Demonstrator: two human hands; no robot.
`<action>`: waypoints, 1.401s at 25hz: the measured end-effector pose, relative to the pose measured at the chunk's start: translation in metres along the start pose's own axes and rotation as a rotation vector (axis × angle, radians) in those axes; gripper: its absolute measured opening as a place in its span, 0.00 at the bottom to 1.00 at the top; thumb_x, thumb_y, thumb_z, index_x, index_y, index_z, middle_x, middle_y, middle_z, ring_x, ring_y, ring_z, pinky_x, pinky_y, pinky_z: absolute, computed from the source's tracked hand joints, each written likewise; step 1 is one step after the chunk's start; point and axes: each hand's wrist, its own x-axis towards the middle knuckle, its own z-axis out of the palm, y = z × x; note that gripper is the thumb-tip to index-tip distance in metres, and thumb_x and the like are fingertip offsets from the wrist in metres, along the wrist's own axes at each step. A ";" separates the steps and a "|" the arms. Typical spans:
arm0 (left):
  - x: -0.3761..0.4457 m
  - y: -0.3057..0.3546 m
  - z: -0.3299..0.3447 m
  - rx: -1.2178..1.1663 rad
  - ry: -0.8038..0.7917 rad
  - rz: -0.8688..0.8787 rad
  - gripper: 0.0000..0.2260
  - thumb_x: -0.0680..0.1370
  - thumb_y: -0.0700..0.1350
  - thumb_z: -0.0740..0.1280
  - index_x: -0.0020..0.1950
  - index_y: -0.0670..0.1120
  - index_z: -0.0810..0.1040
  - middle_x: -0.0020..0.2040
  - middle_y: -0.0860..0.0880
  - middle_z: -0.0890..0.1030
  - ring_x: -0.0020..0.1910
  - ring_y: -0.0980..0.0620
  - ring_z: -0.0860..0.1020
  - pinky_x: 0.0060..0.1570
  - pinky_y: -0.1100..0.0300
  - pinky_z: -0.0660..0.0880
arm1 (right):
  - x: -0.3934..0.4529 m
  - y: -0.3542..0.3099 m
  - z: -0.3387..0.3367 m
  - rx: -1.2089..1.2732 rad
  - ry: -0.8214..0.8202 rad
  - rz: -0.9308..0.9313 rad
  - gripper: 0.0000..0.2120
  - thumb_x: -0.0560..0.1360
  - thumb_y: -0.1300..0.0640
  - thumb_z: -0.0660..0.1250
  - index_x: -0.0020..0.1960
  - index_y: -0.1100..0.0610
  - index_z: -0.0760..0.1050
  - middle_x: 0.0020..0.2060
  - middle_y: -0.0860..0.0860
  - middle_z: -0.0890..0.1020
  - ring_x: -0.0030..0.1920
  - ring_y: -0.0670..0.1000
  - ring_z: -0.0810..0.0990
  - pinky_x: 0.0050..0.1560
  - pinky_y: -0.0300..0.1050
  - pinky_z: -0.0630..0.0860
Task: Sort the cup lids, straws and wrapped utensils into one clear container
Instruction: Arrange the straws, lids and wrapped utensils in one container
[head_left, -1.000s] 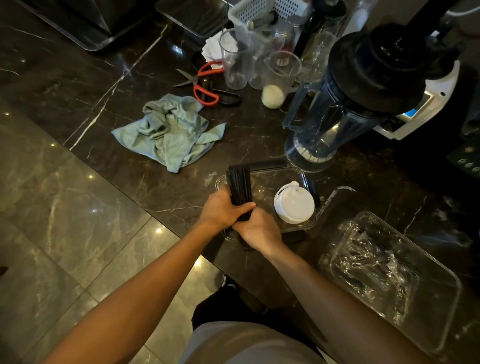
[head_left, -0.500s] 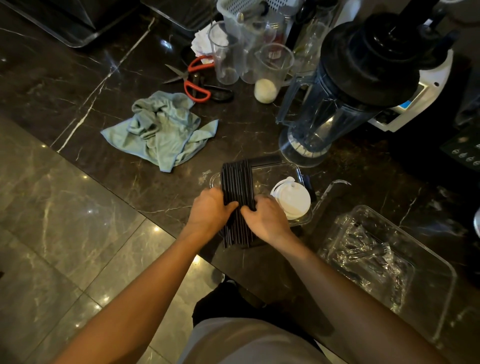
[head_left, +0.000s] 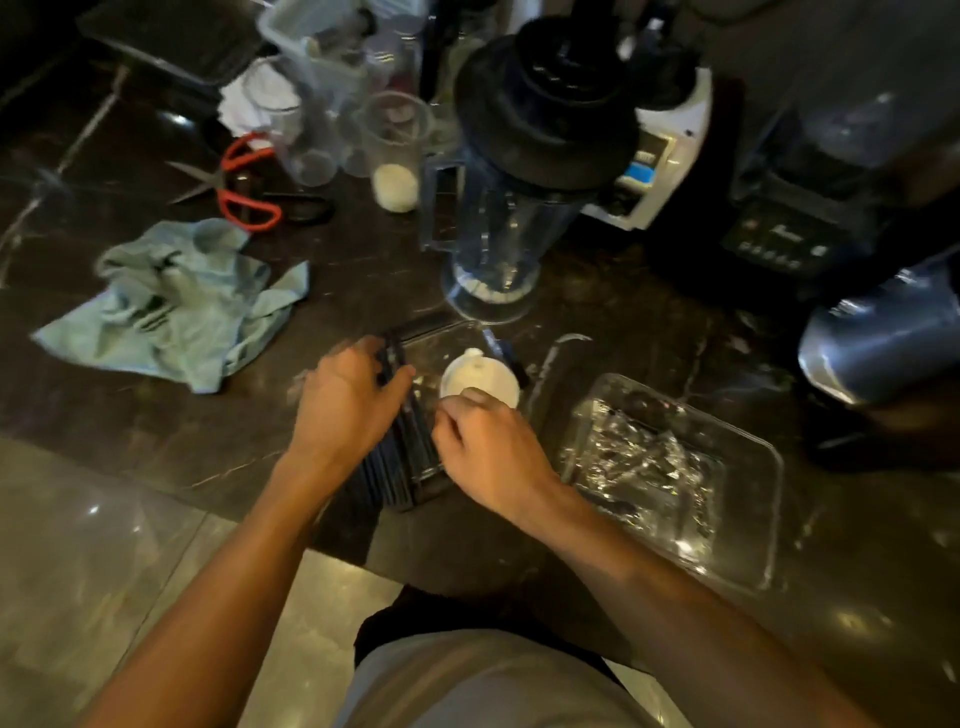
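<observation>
A bundle of black straws (head_left: 400, 457) lies lengthwise in the left side of a clear container (head_left: 447, 338) near the counter's front edge. My left hand (head_left: 345, 400) rests on top of the straws, fingers curled over them. Just right of the straws, my right hand (head_left: 488, 447) hovers with loosely bent fingers and holds nothing visible. A stack of white cup lids (head_left: 480, 382) sits in the same container's right side. A second clear container (head_left: 748, 467) to the right holds several wrapped utensils (head_left: 644, 462).
A blender jug (head_left: 514, 171) stands right behind the container. A blue-green cloth (head_left: 182, 306) lies at left, red-handled scissors (head_left: 244, 192) and clear measuring cups (head_left: 395, 150) behind it. A steel pitcher (head_left: 883, 332) and machines crowd the right. The counter edge runs just below my hands.
The straws went from held upright in both hands to lying flat in the container. My right hand has let go and shifted right; my left hand now lies on top.
</observation>
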 end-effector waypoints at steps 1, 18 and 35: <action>0.003 0.021 0.004 -0.141 -0.006 0.061 0.14 0.77 0.53 0.72 0.58 0.47 0.83 0.49 0.46 0.86 0.50 0.44 0.85 0.51 0.48 0.80 | -0.013 0.013 -0.017 0.013 0.106 0.013 0.11 0.80 0.55 0.63 0.47 0.59 0.82 0.44 0.54 0.84 0.43 0.55 0.82 0.41 0.46 0.76; -0.051 0.209 0.200 0.419 -0.637 0.540 0.22 0.79 0.49 0.72 0.68 0.43 0.70 0.63 0.42 0.75 0.59 0.41 0.80 0.57 0.48 0.77 | -0.115 0.211 -0.080 -0.011 -0.114 0.851 0.18 0.78 0.64 0.69 0.67 0.66 0.74 0.61 0.62 0.79 0.61 0.61 0.80 0.61 0.52 0.78; -0.035 0.190 0.168 -0.703 -0.825 -0.087 0.10 0.82 0.50 0.68 0.55 0.44 0.83 0.52 0.43 0.83 0.46 0.45 0.81 0.49 0.56 0.78 | -0.145 0.221 -0.124 1.005 0.352 0.859 0.08 0.80 0.58 0.71 0.49 0.64 0.83 0.32 0.55 0.76 0.28 0.47 0.72 0.25 0.40 0.70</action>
